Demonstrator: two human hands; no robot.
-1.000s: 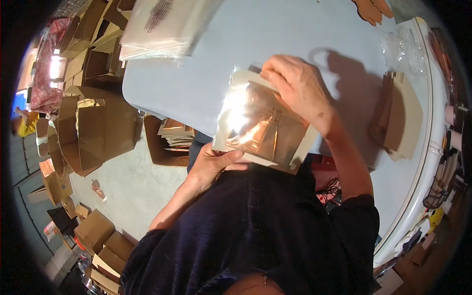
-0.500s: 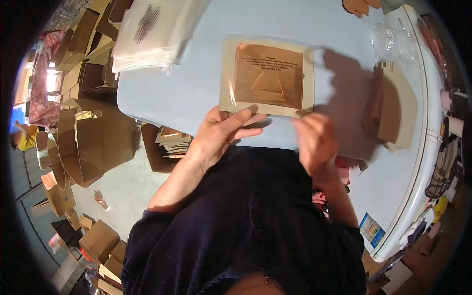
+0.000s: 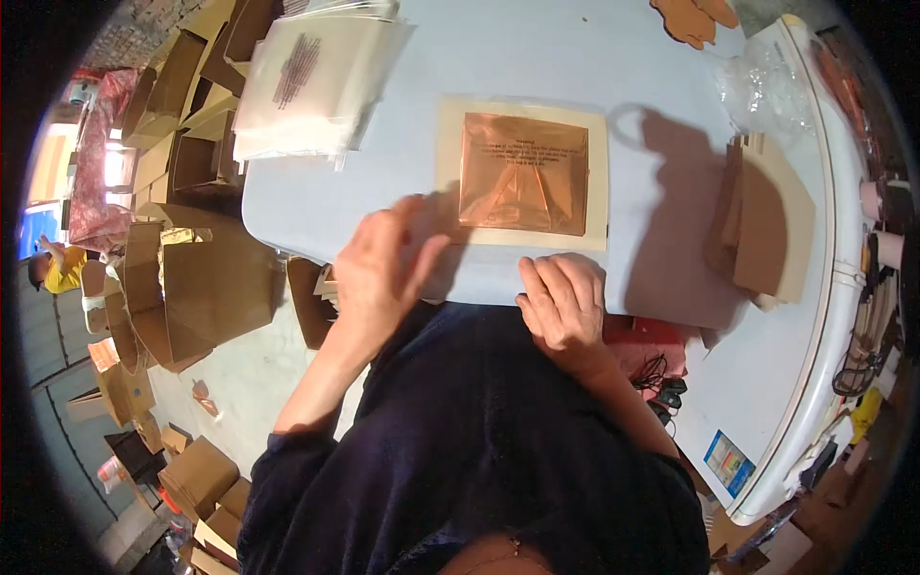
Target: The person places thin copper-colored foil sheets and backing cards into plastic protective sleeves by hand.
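A clear plastic bag [image 3: 522,105] with printed warning text lies flat on the pale blue table [image 3: 661,57]. Inside it are a cream card [image 3: 448,144] and a shiny copper-coloured square [image 3: 522,182]. My left hand [image 3: 376,278] hovers beside the bag's near left corner, fingers apart and holding nothing. Just below the bag's near edge, my right hand [image 3: 565,305] rests at the table edge with its fingers extended and slightly bent. Nothing shows in it.
A stack of printed plastic bags [image 3: 302,96] lies at the table's back left. Cream and brown card pieces [image 3: 771,225] stand to the right, near crumpled clear plastic [image 3: 767,91]. Brown cutouts [image 3: 695,19] sit at the back. Cardboard boxes [image 3: 216,287] crowd the floor at left.
Both hands have let go of the bagged card, which now lies flat on the table. My left hand has moved left, and my right hand has shifted left and lower.
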